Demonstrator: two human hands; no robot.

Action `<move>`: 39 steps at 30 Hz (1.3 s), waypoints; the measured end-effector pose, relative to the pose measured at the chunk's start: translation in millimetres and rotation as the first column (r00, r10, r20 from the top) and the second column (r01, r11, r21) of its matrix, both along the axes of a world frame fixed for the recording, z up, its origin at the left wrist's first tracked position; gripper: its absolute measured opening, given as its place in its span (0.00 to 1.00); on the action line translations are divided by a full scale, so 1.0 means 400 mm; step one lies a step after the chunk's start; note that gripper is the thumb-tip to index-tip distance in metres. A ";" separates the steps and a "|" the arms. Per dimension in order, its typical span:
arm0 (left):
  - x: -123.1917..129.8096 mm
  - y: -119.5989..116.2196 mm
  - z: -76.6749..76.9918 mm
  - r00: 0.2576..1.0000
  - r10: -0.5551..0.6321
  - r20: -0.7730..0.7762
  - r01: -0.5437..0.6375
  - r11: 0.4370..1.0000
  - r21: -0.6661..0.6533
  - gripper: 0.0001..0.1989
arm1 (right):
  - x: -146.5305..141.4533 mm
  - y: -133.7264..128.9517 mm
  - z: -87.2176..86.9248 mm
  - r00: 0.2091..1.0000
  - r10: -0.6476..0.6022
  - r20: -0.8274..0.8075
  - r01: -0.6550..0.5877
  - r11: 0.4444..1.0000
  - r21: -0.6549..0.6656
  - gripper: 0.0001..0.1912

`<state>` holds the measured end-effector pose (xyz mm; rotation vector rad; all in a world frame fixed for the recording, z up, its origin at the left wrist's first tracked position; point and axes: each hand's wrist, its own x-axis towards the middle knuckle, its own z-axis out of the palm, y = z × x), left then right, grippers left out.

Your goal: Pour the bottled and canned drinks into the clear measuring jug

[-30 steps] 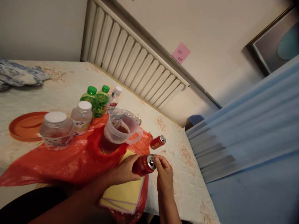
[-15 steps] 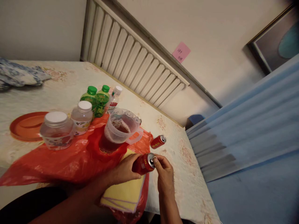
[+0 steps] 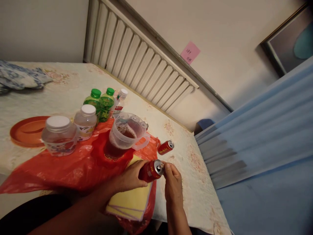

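Observation:
My left hand [image 3: 133,178] is wrapped round a red can [image 3: 149,171], which tilts to the right over a folded yellow cloth [image 3: 129,202]. The can's top shows a dark opening and a pull tab. At the rim, the curled fingers of my right hand [image 3: 172,174] touch the tab's end. Behind the can, a clear plastic jug [image 3: 126,132] with brown, foamy liquid stands on a red plastic bag [image 3: 70,171]. A second red can [image 3: 166,147], its top open, is on the tablecloth to the right of the jug.
Two lidded jars [image 3: 59,137] [image 3: 85,122], green-capped bottles [image 3: 106,106] and a white-capped bottle [image 3: 119,101] stand left of and behind the jug. An orange lid [image 3: 26,132] lies far left, near a patterned cloth [image 3: 21,76]. A radiator [image 3: 137,55] runs behind the table [image 3: 68,94].
The held can's top now shows a dark opening. My right thumb and fingers have shifted slightly from over the tab to the rim's right side.

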<state>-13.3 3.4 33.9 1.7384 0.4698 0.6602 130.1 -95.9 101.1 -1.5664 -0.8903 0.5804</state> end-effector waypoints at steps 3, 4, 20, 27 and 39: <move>0.000 0.000 -0.003 1.000 0.014 -0.006 -0.014 1.000 0.006 0.36 | -0.002 0.001 0.001 0.999 0.013 -0.037 -0.012 1.000 0.012 0.22; 0.000 0.001 -0.005 1.000 0.019 -0.008 -0.019 1.000 0.012 0.36 | -0.003 0.002 0.002 1.000 0.006 -0.021 -0.005 1.000 0.010 0.21; -0.002 0.000 -0.007 1.000 -0.011 0.007 0.011 0.998 0.054 0.36 | -0.013 0.010 0.002 0.998 0.024 -0.051 -0.024 1.000 0.001 0.10; -0.010 -0.002 -0.009 0.999 -0.025 0.022 0.023 0.998 0.060 0.36 | -0.015 0.008 -0.004 0.997 0.047 -0.053 -0.047 0.999 0.009 0.09; -0.010 0.002 -0.020 0.998 -0.054 0.016 0.054 0.998 -0.009 0.39 | -0.015 0.011 -0.003 0.995 0.057 -0.084 -0.057 0.998 0.012 0.09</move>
